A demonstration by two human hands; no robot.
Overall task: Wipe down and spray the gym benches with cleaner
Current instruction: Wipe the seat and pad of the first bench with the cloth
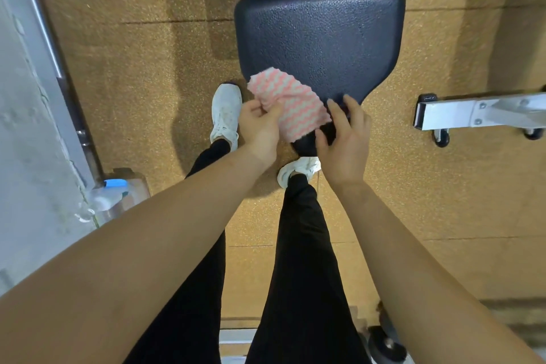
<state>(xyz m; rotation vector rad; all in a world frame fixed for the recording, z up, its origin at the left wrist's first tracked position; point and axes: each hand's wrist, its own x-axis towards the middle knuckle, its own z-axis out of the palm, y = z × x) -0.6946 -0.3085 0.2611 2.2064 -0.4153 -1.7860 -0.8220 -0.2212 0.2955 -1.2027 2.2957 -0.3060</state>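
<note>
A black padded bench seat stands in front of me, seen from above. A pink-and-white striped cloth lies over its near edge. My left hand pinches the cloth's left edge between thumb and fingers. My right hand is at the cloth's right side with fingers spread and relaxed, fingertips touching the seat's near edge. A spray bottle with a blue top stands on the floor at the left, by the wall.
The floor is speckled tan rubber. A white metal frame foot with small wheels juts in from the right. A grey wall runs along the left. My legs and white shoes stand below the seat.
</note>
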